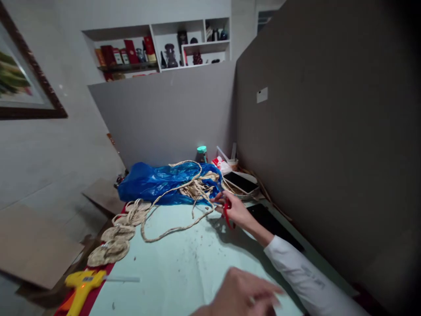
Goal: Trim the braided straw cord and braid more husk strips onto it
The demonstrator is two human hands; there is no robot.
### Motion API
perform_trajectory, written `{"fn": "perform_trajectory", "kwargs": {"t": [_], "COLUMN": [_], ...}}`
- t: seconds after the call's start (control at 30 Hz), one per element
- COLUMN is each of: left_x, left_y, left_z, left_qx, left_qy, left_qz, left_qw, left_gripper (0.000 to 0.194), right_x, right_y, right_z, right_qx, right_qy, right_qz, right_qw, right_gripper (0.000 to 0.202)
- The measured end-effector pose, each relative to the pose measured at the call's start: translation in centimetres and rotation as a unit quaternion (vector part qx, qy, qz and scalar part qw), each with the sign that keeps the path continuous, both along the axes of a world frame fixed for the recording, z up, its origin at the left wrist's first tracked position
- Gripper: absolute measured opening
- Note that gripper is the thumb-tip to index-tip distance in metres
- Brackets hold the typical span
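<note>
Red-handled scissors (pixel 227 214) hang in my right hand (pixel 234 210), whose fingertips are beside a twisted straw rope (pixel 177 228). Whether those fingertips also pinch the rope is too small to tell. The rope loops over the pale green tabletop (pixel 184 267) and up across a blue plastic bag (pixel 148 177). Loose straw strands (pixel 197 188) lie at the bag's mouth. Low in the view, my left hand (pixel 241 292) is blurred, with its index finger stretched to the right and nothing visible in it.
Coiled straw pieces (pixel 110 251) line the left edge, above a yellow glue gun (pixel 83 285) with a clear stick. A phone (pixel 241 181) rests on a round tray at the back right. A dark flat object (pixel 274 226) lies under my right forearm. Grey partitions (pixel 171 118) stand behind and right.
</note>
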State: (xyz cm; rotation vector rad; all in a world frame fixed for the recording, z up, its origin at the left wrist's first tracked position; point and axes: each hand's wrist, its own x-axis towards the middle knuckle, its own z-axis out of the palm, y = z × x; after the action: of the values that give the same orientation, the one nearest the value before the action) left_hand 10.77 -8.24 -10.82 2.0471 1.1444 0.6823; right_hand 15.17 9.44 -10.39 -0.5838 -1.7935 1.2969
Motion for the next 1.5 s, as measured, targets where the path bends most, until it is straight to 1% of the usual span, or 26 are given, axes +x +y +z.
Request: {"fn": "perform_trajectory", "kwargs": {"t": [0.03,0.07,0.1,0.13,0.17,0.23,0.3,0.4,0.47,0.53,0.67,0.77,0.9,0.97,1.03,1.13,1.2,1.23,1.3,1.37,1.43,1.5], "left_x": [-0.9,-1.9,-3.0,-4.2,-5.2,-6.9,-7.8,-7.8,-7.5,-7.3,-7.5,-8.0,-8.5,-8.6,-8.7,-8.7,-8.8,-8.9,-9.0,-9.2,-9.3,-9.6], "left_y": [0.9,1.8,2.9,3.9,5.0,7.0,8.6,10.0,10.3,10.3,10.5,11.2,12.1,12.2,12.1,12.2,12.4,12.7,13.2,13.7,14.2,14.7], "left_z": [0.6,1.1,1.5,1.9,2.1,2.1,1.7,0.7,0.2,-0.3,-0.7,-0.9,-1.3,-1.5,-1.7,-2.0,-2.3,-2.4,-2.5,-2.6,-2.6,-2.6], "left_qx": [-0.005,-0.009,-0.005,-0.005,-0.002,-0.004,-0.01,-0.023,-0.031,-0.021,0.031,0.038,0.033,0.028,0.024,0.0,-0.024,-0.032,-0.03,-0.019,-0.004,0.0], "left_qy": [-0.058,-0.115,-0.171,-0.22,-0.257,-0.302,-0.32,-0.312,-0.302,-0.288,-0.224,-0.204,-0.218,-0.229,-0.242,-0.305,-0.348,-0.356,-0.33,-0.291,-0.259,-0.253], "left_qz": [0.142,0.253,0.327,0.372,0.388,0.401,0.414,0.396,0.382,0.384,0.409,0.424,0.432,0.431,0.429,0.413,0.394,0.386,0.385,0.397,0.419,0.441], "left_qw": [0.988,0.961,0.93,0.902,0.885,0.865,0.852,0.863,0.873,0.877,0.884,0.881,0.875,0.872,0.87,0.858,0.85,0.851,0.861,0.87,0.87,0.861], "left_gripper": [0.035,0.031,0.03,0.033,0.037,0.042,0.041,0.04,0.041,0.04,0.035,0.038,0.042,0.042,0.042,0.036,0.035,0.034,0.032,0.029,0.026,0.026], "right_x": [-0.1,-0.1,0.0,0.0,0.1,0.1,0.1,0.0,0.0,0.0,0.0,-0.1,-0.5,-0.8,-1.0,-1.1,-0.9,-0.8,-0.6,-0.6,-0.6,-0.8], "right_y": [-0.3,-0.6,-0.8,-1.1,-1.2,-1.5,-1.6,-1.5,-1.5,-1.5,-1.9,-2.5,-3.7,-4.2,-4.7,-4.6,-4.1,-3.9,-3.4,-3.4,-3.8,-4.6], "right_z": [-0.2,-0.4,-0.6,-0.7,-0.8,-0.9,-0.9,-1.0,-1.2,-1.4,-1.5,-1.3,-1.1,-1.0,-0.8,-0.3,-0.1,-0.1,0.1,0.3,0.6,1.0], "right_qx": [0.043,0.054,0.07,0.092,0.113,0.161,0.189,0.212,0.22,0.222,0.233,0.243,0.236,0.234,0.233,0.225,0.214,0.208,0.199,0.196,0.206,0.239], "right_qy": [-0.035,-0.048,-0.066,-0.092,-0.117,-0.171,-0.21,-0.269,-0.298,-0.309,-0.335,-0.346,-0.351,-0.374,-0.397,-0.413,-0.41,-0.404,-0.392,-0.385,-0.402,-0.448], "right_qz": [-0.01,-0.012,-0.018,-0.027,-0.036,-0.054,-0.071,-0.095,-0.101,-0.098,-0.081,-0.062,-0.067,-0.075,-0.074,-0.06,-0.051,-0.048,-0.048,-0.051,-0.06,-0.074], "right_qw": [0.998,0.997,0.995,0.991,0.986,0.971,0.957,0.935,0.923,0.919,0.91,0.904,0.903,0.894,0.884,0.881,0.885,0.889,0.897,0.9,0.89,0.858], "right_gripper": [0.029,0.037,0.045,0.05,0.053,0.056,0.059,0.061,0.059,0.059,0.068,0.071,0.07,0.07,0.076,0.081,0.078,0.076,0.073,0.068,0.067,0.073]}}
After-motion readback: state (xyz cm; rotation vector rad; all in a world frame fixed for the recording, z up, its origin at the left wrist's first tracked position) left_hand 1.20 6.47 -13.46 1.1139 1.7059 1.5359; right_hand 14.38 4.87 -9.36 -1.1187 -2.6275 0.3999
